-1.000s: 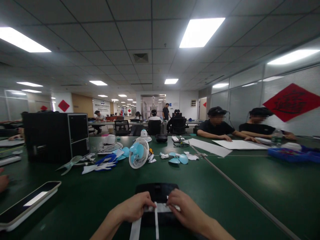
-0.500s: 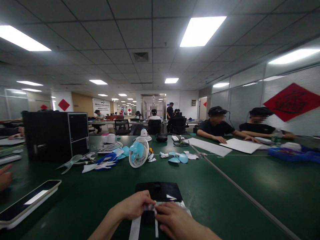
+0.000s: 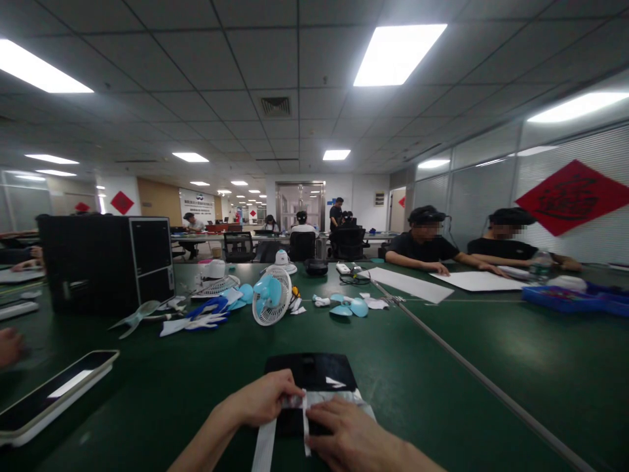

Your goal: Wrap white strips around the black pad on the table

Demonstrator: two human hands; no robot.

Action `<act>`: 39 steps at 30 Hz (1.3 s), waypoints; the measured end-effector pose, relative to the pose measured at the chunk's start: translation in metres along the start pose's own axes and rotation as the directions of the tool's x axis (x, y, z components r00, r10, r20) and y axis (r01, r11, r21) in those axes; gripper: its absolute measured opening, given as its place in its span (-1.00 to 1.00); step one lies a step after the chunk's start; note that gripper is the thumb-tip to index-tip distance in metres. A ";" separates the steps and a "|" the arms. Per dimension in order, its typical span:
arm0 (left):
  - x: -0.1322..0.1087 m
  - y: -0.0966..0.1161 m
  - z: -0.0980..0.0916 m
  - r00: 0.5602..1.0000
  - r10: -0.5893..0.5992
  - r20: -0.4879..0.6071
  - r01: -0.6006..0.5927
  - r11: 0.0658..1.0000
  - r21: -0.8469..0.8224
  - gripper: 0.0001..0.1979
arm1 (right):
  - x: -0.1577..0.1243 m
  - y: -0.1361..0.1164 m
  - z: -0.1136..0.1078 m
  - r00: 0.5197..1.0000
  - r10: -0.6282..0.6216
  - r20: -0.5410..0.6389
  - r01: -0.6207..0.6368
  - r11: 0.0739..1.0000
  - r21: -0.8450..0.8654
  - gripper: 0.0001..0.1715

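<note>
A flat black panel-like object (image 3: 310, 371) lies on the table before me, its kind unclear. A silvery-white band (image 3: 324, 397) crosses it, and a narrow white strip (image 3: 306, 429) runs down its middle. My left hand (image 3: 268, 396) is closed in a pinch at the top of the narrow strip; the exact grip is partly hidden by its fingers. A wider ribbed white band (image 3: 265, 446) runs down below that hand. My right hand (image 3: 339, 426) rests on the object just right of the narrow strip, fingers stretched out and lying flat.
A phone-like device (image 3: 59, 393) lies at left, near another person's hand (image 3: 10, 347). Farther back are a black computer case (image 3: 98, 265), gloves (image 3: 196, 318), a small fan (image 3: 271, 296) and blue fan blades (image 3: 348, 305). Two people sit at right behind white sheets (image 3: 476, 280) and a blue tray (image 3: 560, 298).
My hands stay nearly in place; the right fingers have shifted slightly, showing more of the narrow strip. A person at right has moved a white sheet, and the hand at far left has moved.
</note>
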State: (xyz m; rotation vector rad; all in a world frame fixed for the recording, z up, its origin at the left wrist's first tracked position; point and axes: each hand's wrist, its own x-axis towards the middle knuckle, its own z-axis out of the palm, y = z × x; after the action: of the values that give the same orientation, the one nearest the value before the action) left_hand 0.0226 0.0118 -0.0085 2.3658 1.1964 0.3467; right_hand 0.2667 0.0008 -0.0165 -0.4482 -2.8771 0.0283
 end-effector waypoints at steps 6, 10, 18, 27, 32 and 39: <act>0.000 -0.001 0.001 1.000 -0.002 0.001 0.002 1.000 0.023 -0.59 | -0.003 0.005 0.002 0.998 -0.068 -0.004 0.068 0.998 0.004 -0.59; 0.000 -0.001 0.002 1.000 -0.003 -0.011 0.003 1.000 0.030 -0.58 | -0.001 0.011 0.010 0.993 -0.119 0.004 0.119 0.993 -0.008 -0.59; -0.002 0.005 -0.001 1.000 -0.005 -0.015 0.005 0.999 0.046 -0.54 | 0.003 0.007 0.012 0.999 -0.002 -0.039 0.008 0.987 0.158 -0.48; -0.004 0.007 -0.003 1.000 -0.019 -0.017 0.020 0.999 0.035 -0.62 | 0.006 -0.001 0.000 0.990 0.138 -0.003 -0.133 0.962 0.239 -0.59; -0.004 0.000 -0.004 0.999 -0.036 0.004 0.036 0.999 0.041 -0.65 | 0.004 0.005 -0.013 0.980 0.199 0.016 -0.198 0.957 0.210 -0.65; -0.007 -0.004 -0.008 0.998 -0.047 -0.034 0.047 0.999 0.015 -0.65 | -0.001 0.019 -0.019 0.960 0.275 0.055 -0.280 0.947 0.154 -0.64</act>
State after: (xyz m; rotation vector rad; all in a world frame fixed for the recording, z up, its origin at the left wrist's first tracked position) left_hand 0.0121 0.0108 -0.0040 2.3495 1.2723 0.3637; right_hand 0.2773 0.0180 0.0011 -0.8227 -2.7901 0.3153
